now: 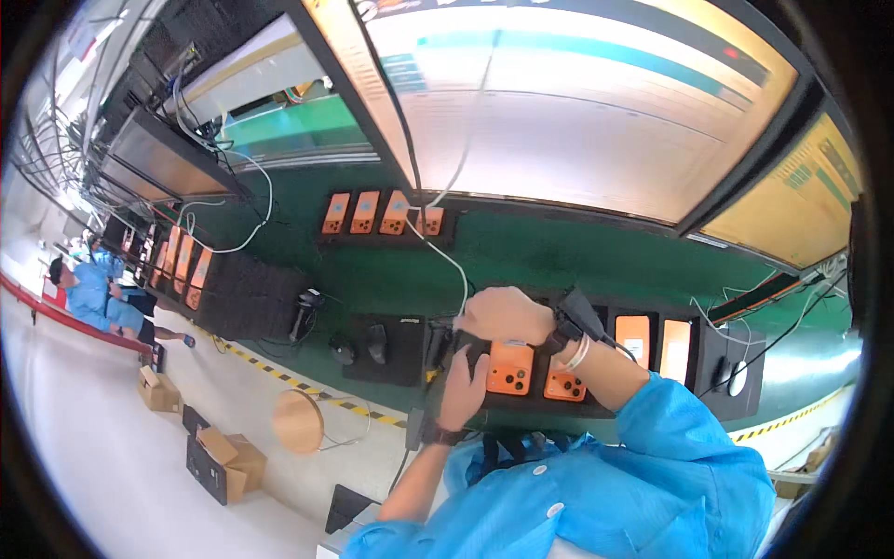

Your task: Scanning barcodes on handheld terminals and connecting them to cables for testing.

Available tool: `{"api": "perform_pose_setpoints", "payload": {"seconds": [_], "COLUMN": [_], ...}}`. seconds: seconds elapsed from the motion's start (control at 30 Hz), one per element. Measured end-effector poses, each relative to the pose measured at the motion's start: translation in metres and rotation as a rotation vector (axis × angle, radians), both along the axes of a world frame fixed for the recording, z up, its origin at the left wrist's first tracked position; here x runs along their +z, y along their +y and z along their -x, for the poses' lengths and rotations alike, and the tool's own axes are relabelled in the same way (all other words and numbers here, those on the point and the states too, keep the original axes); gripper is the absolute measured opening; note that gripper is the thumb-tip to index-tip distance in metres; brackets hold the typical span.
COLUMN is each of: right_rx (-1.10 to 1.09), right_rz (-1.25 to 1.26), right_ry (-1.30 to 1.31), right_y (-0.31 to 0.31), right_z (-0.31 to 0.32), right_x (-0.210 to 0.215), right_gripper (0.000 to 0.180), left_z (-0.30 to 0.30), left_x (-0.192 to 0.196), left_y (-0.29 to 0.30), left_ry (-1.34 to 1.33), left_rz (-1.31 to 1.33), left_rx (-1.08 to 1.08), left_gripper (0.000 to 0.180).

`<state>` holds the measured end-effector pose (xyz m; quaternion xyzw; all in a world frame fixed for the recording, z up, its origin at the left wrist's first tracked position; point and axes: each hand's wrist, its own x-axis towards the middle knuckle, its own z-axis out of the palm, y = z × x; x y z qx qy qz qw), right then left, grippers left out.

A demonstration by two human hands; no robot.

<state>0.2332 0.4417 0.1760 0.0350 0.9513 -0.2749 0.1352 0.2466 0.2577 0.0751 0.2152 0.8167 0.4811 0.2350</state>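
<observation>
- Orange phone (510, 368), camera side up, lies flat in a black tray slot at about five o'clock from centre
- White cable (445, 252) leads away toward eleven o'clock

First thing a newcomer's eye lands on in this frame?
Probably the two hands at centre: the right hand curls over the top of a dark tray, and the left hand rests against an orange phone lying back-up in it. Next, the big bright screen across the top, over the green bench. A white cable runs down to the hands, and a round wooden stool stands lower left.
</observation>
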Motion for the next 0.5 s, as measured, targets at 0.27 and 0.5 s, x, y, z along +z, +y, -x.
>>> {"api": "perform_pose_setpoints", "payload": {"seconds": [0.27, 0.5], "right_rx": [-0.367, -0.789], "right_rz": [0.654, 1.154], "right_ry": [0.04, -0.127], "right_y": [0.126, 0.203], "right_z": [0.048, 0.128], "right_x": [-0.06, -0.293], "right_gripper": [0.033, 0.023], "left_z": [0.055, 0.064], "left_x": [-0.039, -0.035], "left_y": [-0.004, -0.039], "left_ry": [-0.085, -0.316], "left_rz": [-0.208, -0.103], "left_rx": [-0.019, -0.139], "left_gripper": [0.028, 0.023]}}
